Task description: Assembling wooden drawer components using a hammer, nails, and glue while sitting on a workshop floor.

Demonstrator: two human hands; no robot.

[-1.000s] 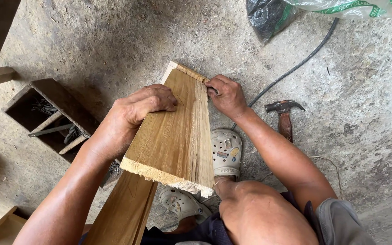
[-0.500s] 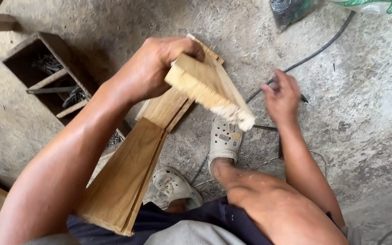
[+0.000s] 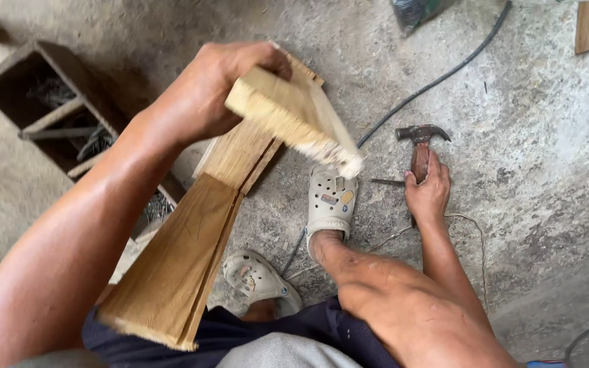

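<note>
Left hand (image 3: 216, 88) wraps over the top of a short wood block (image 3: 294, 116), fingers curled on its far edge, thumb side hidden; firm grip. Block is lifted, tilted, its long axis running from upper left down to lower right, rough sawn end toward the camera and blurred at the lower right tip. Block sits on or just over the upper end of a long wooden plank (image 3: 192, 252); contact point hidden by the block. Plank long axis runs from lower left near the lap up to upper right, far end pointing away from the person toward the floor beyond.

Right hand (image 3: 429, 194) is down on the concrete floor (image 3: 547, 177), fingers closed around the handle of a claw hammer (image 3: 420, 140). Hammer lies flat, head away from the person, handle pointing back toward the wrist.

Right foot in a pale clog (image 3: 330, 201) just left of that hand, second clog (image 3: 260, 279) nearer the lap. Black cable (image 3: 438, 78) crosses the floor past the hammer. Open wooden box (image 3: 63, 123) at left, well apart.
</note>
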